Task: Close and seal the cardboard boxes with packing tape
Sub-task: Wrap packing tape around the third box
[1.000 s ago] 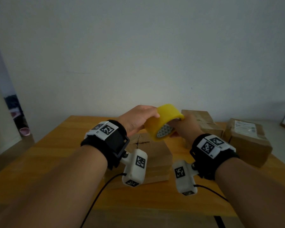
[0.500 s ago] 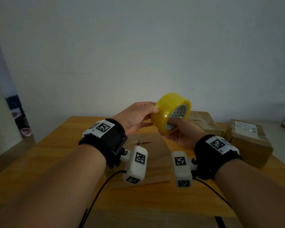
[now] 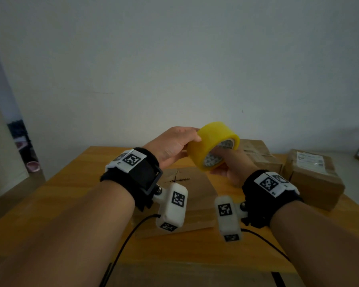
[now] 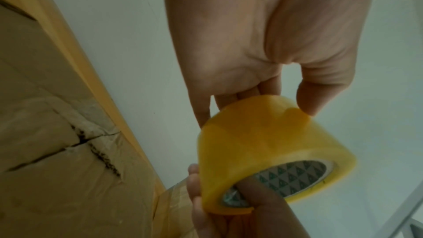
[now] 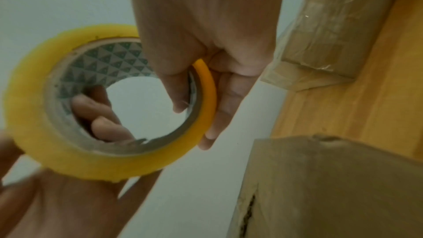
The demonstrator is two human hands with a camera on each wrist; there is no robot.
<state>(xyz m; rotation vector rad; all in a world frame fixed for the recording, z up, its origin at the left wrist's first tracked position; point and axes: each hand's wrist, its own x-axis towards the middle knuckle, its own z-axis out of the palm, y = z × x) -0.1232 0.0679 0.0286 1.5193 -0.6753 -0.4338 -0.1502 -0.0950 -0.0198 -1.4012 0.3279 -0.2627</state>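
At frame centre, my right hand (image 3: 226,168) hooks the yellow packing-tape roll (image 3: 212,145); left hand (image 3: 170,148) pinches its rim, best feeling round for the loose end

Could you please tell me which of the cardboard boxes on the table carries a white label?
The brown cardboard box farthest right on the wooden table; the other two show none.

Two boxes (image 3: 311,175) crowd the table's (image 3: 75,183) right; left side lies open.

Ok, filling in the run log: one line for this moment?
stage: finding tape end | tape roll: held above box | left hand: fingertips on roll | right hand: grips roll
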